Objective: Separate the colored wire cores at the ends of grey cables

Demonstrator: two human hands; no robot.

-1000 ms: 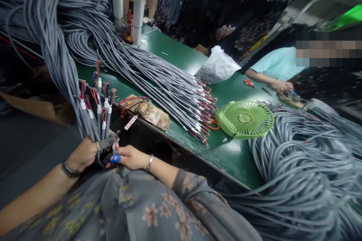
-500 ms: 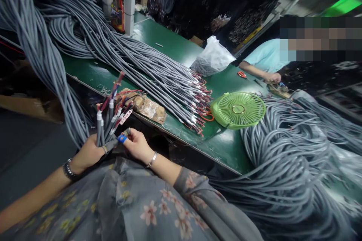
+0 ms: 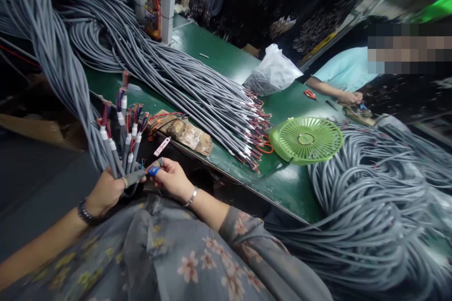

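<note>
My left hand (image 3: 106, 191) is closed round a bunch of grey cable ends (image 3: 122, 138) that stand upright, each with a white sleeve and red and blue wire tips. My right hand (image 3: 172, 178) is beside it, thumb and forefinger pinched on the tip of one grey cable; a blue cover sits on that fingertip. Both hands are over my lap, just off the near edge of the green table (image 3: 282, 188). The cables run up into a thick grey bundle (image 3: 60, 61) that hangs over the left side.
A long fan of grey cables (image 3: 197, 94) lies across the table, stripped ends toward a green fan (image 3: 306, 140). A brown taped block (image 3: 183, 134) sits at the near edge. A clear plastic bag (image 3: 273, 75) lies farther back. Another person (image 3: 348, 80) works opposite. More grey cable (image 3: 370, 207) is heaped at right.
The cable ends in my left hand have swung back upright from a rightward lean. My right hand stays pinched at the base of the bunch; the view has shifted a little.
</note>
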